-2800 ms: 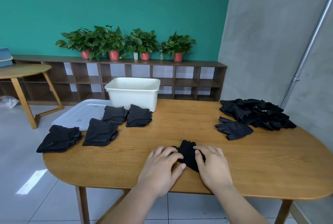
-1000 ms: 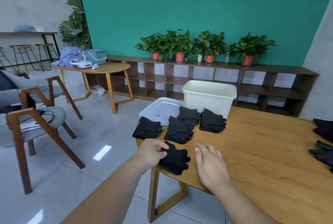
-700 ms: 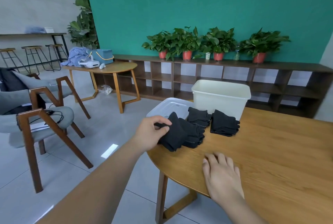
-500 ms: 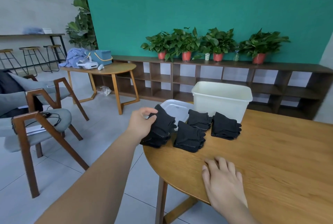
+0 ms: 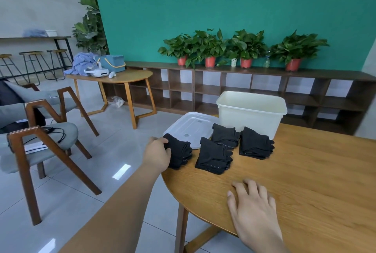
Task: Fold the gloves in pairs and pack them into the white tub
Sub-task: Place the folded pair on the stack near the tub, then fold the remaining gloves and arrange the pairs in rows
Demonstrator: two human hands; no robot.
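My left hand [image 5: 157,154] grips the left edge of a folded black glove pair on top of the leftmost glove stack [image 5: 180,154], at the table's left rim. Three more stacks of folded black gloves lie beside it: one in the middle [image 5: 213,156], one behind it [image 5: 224,135], one to the right [image 5: 255,143]. The white tub [image 5: 251,110] stands just behind the stacks and looks empty from here. My right hand [image 5: 254,210] lies flat on the wooden table [image 5: 315,181] with fingers spread, holding nothing.
The tub's clear lid [image 5: 189,127] lies flat left of the tub, partly under the stacks. Grey wooden-framed chairs [image 5: 40,136] stand on the floor to the left. A second small table [image 5: 114,77] and a low shelf with potted plants [image 5: 244,49] line the back wall.
My left hand carried the folded pair from the table's middle leftward and set it down on the leftmost stack. My right hand let go and now rests flat. My view swung left.
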